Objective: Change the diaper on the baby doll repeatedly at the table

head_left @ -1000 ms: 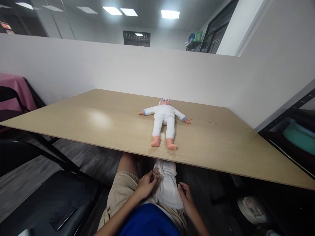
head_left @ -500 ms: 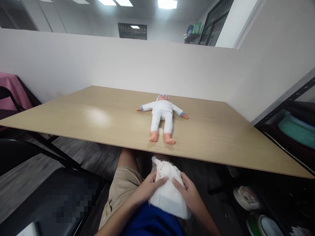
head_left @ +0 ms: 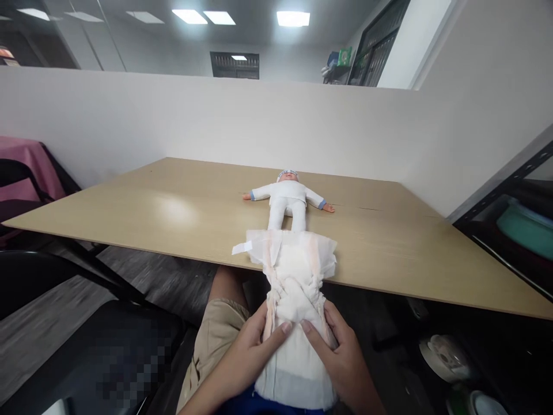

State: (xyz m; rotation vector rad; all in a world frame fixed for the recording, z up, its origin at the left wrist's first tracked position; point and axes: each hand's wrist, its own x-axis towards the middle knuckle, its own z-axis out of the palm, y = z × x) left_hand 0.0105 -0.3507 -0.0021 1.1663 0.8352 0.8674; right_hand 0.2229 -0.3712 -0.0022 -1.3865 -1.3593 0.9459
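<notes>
A white disposable diaper (head_left: 298, 268) is spread lengthwise between my lap and the table. Its far end, with a tab sticking out to the left, lies over the table edge and covers the feet of a baby doll (head_left: 288, 199). My left hand (head_left: 263, 340) grips the diaper's left side, thumb on top. On the opposite side, my right hand (head_left: 341, 343) pinches it the same way, the thumbs close together near the middle. The doll lies on its back in white clothes with blue cuffs, arms spread, head toward the wall.
The wooden table (head_left: 181, 190) runs up to a white wall (head_left: 194, 115) with a window opening. A black chair (head_left: 108, 351) stands at the left. On the right is a dark metal rack with a teal basin (head_left: 525, 227); white and green items (head_left: 449, 357) sit lower down.
The diaper was folded over in my hands and is now opened out, its far end flung forward onto the table over the doll's feet. Both hands keep their hold, slightly lower.
</notes>
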